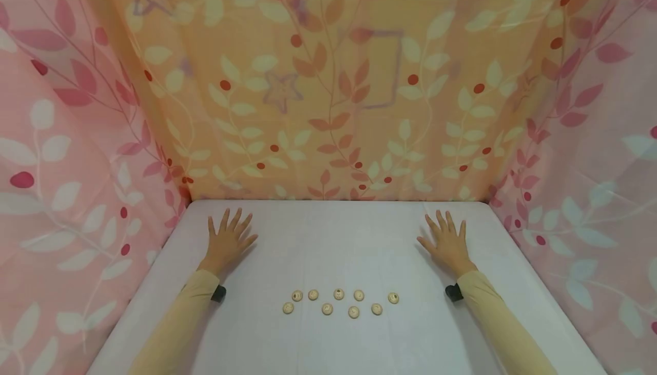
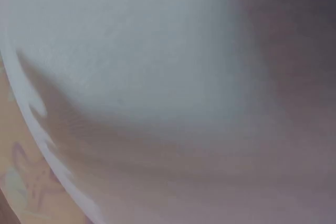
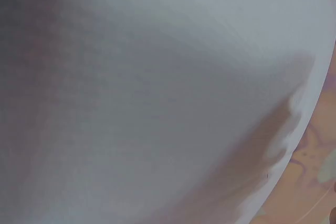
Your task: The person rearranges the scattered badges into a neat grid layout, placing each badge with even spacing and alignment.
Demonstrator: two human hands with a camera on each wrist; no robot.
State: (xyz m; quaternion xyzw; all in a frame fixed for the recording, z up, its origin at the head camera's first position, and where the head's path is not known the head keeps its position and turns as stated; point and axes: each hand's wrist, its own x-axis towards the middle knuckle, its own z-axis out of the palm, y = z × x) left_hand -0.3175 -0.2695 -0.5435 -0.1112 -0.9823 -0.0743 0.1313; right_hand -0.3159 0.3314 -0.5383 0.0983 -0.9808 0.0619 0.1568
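Observation:
Both hands are spread with fingers straight, palms toward the white table, and neither holds anything. The left hand (image 1: 226,245) lies at the table's left side, with its fingers pointing to the far edge. At the right side, the right hand (image 1: 448,245) mirrors it. Between the forearms, nearer the front, several small round beige pieces (image 1: 339,294) lie scattered in two uneven rows. Some, like the rightmost piece (image 1: 393,297), bear dark marks too small to read. Each wrist view shows only a blurred hand over white cloth, without the pieces.
A white-covered table (image 1: 328,238) fills the lower middle. Behind it hangs an orange leaf-patterned curtain (image 1: 328,153), with a pink curtain (image 1: 67,153) on the left and another pink curtain (image 1: 590,192) on the right. A small black device sits at each wrist.

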